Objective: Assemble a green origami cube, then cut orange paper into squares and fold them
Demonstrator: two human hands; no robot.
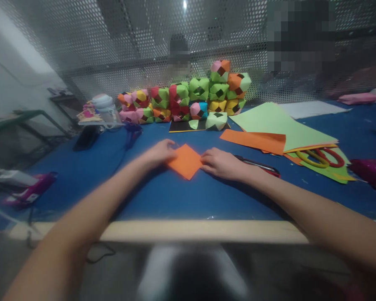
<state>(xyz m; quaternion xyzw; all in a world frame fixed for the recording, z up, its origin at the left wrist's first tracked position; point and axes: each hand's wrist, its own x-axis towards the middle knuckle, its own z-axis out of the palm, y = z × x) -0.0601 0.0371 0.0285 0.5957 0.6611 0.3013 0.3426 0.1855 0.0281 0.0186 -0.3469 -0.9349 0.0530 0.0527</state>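
Observation:
A small orange paper square (186, 162) lies on the blue tabletop, turned so that one corner points toward me. My left hand (163, 152) pinches its left side, thumb and fingers closed and slightly blurred. At the right corner, the curled fingertips of my right hand (221, 163) close on the paper. Beside and partly behind my right wrist lies a dark utility knife (271, 169) with some red on it. Any fold in the square is too smeared to make out.
Several folded paper cubes (199, 90) stand stacked along the mesh panel. Green paper sheets (278, 125), an orange strip (253, 140) and scissors with yellow and red handles (313, 159) lie right. Left are a phone (86, 138), a white jug (105, 109) and a magenta object (33, 192).

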